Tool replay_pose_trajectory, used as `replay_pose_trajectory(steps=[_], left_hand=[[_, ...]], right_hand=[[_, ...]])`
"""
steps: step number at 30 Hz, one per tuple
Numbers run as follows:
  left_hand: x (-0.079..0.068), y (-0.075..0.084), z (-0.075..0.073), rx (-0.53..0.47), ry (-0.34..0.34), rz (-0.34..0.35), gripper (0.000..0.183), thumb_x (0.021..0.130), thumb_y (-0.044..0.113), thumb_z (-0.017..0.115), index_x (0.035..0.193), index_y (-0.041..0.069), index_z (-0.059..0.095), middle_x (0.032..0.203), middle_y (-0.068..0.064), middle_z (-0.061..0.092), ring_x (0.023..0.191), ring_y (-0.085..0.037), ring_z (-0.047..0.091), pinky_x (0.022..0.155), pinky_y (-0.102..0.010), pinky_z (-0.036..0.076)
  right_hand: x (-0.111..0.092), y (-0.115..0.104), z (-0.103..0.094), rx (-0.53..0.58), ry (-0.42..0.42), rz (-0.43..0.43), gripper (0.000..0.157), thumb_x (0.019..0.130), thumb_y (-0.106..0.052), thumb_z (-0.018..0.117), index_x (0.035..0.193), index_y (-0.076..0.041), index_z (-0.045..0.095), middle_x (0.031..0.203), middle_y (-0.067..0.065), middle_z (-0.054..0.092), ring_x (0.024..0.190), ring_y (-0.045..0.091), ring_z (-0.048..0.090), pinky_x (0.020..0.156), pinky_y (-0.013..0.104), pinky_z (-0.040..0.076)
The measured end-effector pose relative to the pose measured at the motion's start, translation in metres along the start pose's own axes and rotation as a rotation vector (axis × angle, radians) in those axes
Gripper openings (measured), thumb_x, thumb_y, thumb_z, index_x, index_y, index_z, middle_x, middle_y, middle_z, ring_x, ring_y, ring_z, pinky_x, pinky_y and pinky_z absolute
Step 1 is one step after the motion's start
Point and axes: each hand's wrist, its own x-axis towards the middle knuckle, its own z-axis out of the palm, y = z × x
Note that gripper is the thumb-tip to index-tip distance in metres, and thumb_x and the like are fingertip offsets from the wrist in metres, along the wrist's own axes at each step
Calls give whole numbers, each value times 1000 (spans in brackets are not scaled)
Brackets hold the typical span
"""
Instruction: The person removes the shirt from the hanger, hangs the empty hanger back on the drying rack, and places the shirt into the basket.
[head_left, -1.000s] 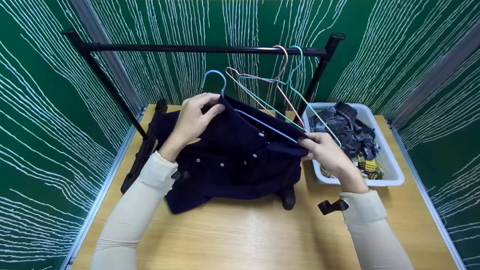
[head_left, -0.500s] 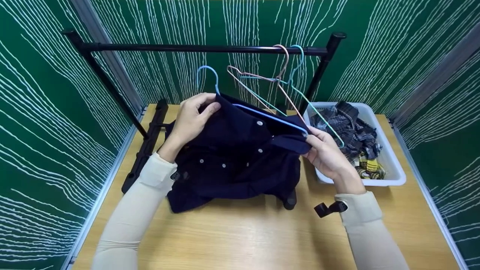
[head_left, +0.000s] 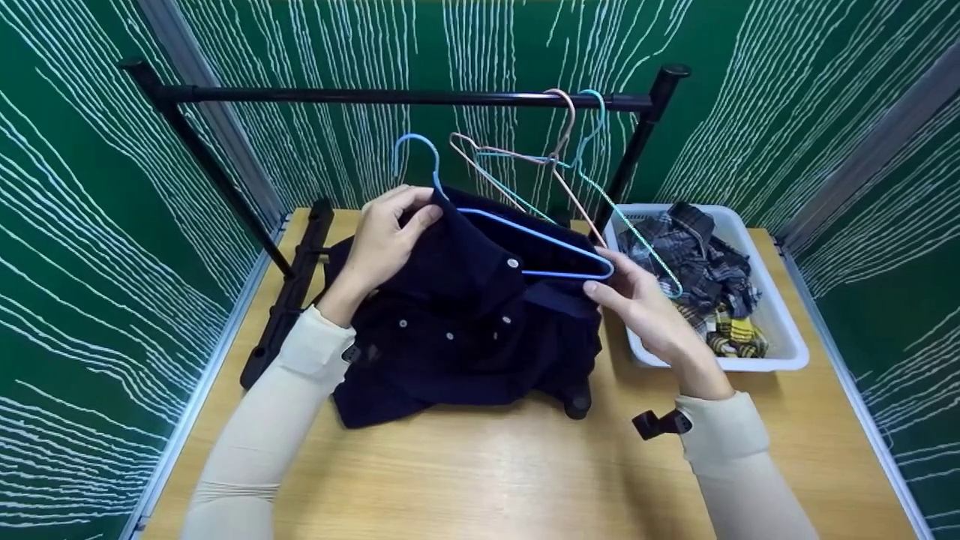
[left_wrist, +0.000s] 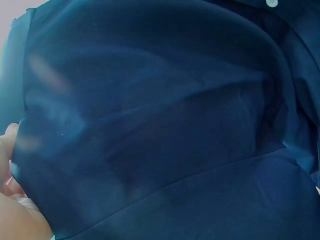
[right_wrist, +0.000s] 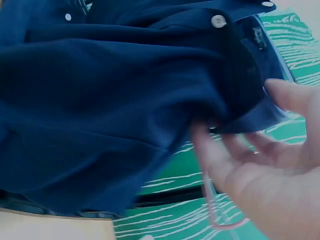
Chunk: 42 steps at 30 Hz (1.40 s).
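A dark navy shirt (head_left: 420, 367) with pale buttons hangs bunched over the table in the head view. Between its collar edges sits a blue hanger (head_left: 412, 136), its hook sticking up at the left and one rounded end showing inside the neck opening. My left hand (head_left: 382, 240) pinches the collar near the foot of the hook. At the hanger's right end, my right hand (head_left: 652, 307) holds the neck opening, thumb in front and fingers behind. The hanger's other end is hidden in the cloth. The right wrist view shows that hand (right_wrist: 265, 170) touching the collar.
Behind stands a black clothes rail (head_left: 360, 95). A pink hanger (head_left: 573, 120) and a turquoise hanger (head_left: 603, 120) hang at its right. A white basket (head_left: 787, 330) with checked clothes stands on the wooden table (head_left: 480, 472) at the right. Green walls enclose the space.
The neck opening has widened, and more of the blue hanger's right end shows inside it. My right hand has spread its thumb and fingers around that end. The left hand keeps its hold.
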Motion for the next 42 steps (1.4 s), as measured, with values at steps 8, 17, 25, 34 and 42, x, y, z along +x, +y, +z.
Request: replay_pose_trajectory(steps=[8, 17, 25, 34, 42], left_hand=[[0, 4, -1, 24, 11, 15, 19, 103, 23, 72, 114, 9, 79, 103, 0, 74, 96, -12, 65, 90, -33, 49], [-1, 6, 3, 14, 3, 40, 20, 102, 20, 73, 114, 5, 79, 102, -2, 75, 96, -13, 67, 91, -37, 52], [-1, 8, 9, 32, -15, 68, 20, 101, 19, 74, 113, 5, 79, 103, -3, 76, 97, -14, 69, 93, -37, 53], [0, 11, 12, 52, -53, 86, 24, 100, 21, 75, 116, 4, 78, 107, -5, 77, 103, -15, 70, 96, -33, 52], [-1, 12, 13, 49, -63, 94, 20, 102, 24, 73, 113, 9, 80, 107, 1, 77, 105, -12, 69, 96, -34, 52]], right_hand=[[-10, -35, -2, -325, 79, -205, 57, 106, -15, 67, 159, -13, 48, 156, 9, 54, 144, 28, 52, 120, 37, 41], [1, -51, 9, -522, 176, -424, 40, 101, -9, 73, 140, -8, 68, 136, 7, 69, 125, 23, 66, 107, 30, 51], [18, -42, 21, -596, 152, -459, 26, 100, -10, 73, 126, -9, 77, 117, 5, 75, 103, 17, 70, 90, 26, 53], [25, -36, 26, -558, 129, -465, 18, 102, -6, 70, 116, -8, 80, 95, 2, 77, 79, 16, 67, 74, 22, 48], [18, -34, 19, -517, 159, -452, 16, 102, -3, 69, 111, -8, 82, 88, 2, 75, 76, 15, 68, 69, 18, 51]])
